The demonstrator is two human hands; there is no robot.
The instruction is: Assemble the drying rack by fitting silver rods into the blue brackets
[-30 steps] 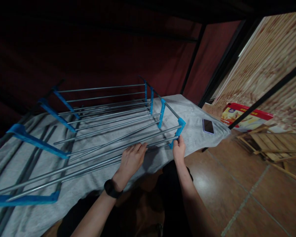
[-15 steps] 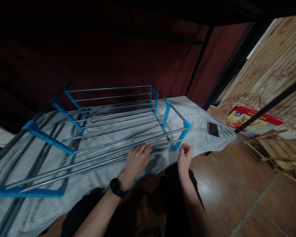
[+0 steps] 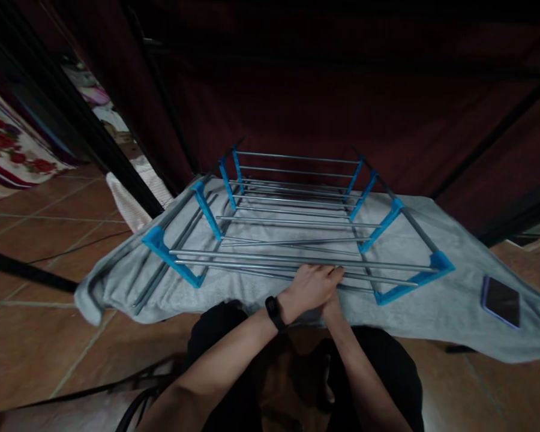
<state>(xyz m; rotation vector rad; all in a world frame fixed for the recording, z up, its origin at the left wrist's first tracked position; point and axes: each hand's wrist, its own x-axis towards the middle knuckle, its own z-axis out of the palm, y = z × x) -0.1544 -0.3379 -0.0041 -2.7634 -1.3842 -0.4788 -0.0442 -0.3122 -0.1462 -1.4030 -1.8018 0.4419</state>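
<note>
A rack of blue plastic brackets (image 3: pixel 165 247) and grey metal rods (image 3: pixel 234 262) lies on a cloth-covered surface in front of me. My left hand (image 3: pixel 312 287), with a black watch (image 3: pixel 273 309) on its wrist, is closed over the lower front rods near their middle. Tucked against it from below is my right hand (image 3: pixel 332 304), whose fingers are mostly hidden behind the left hand. Both hands are left of the right front bracket (image 3: pixel 438 270). Two thin rods cross each other just behind the front rods.
Grey cloth (image 3: pixel 409 312) covers the surface. A phone (image 3: pixel 501 302) lies on it at the right. Dark metal bars (image 3: pixel 9 264) and a dark red curtain (image 3: pixel 297 108) surround the spot. Loose grey tubes (image 3: pixel 150 291) rest at the left, above a tiled floor (image 3: pixel 90 354).
My view has swung left. My right hand has moved from the right bracket to my left hand, and the two now touch at the front rods.
</note>
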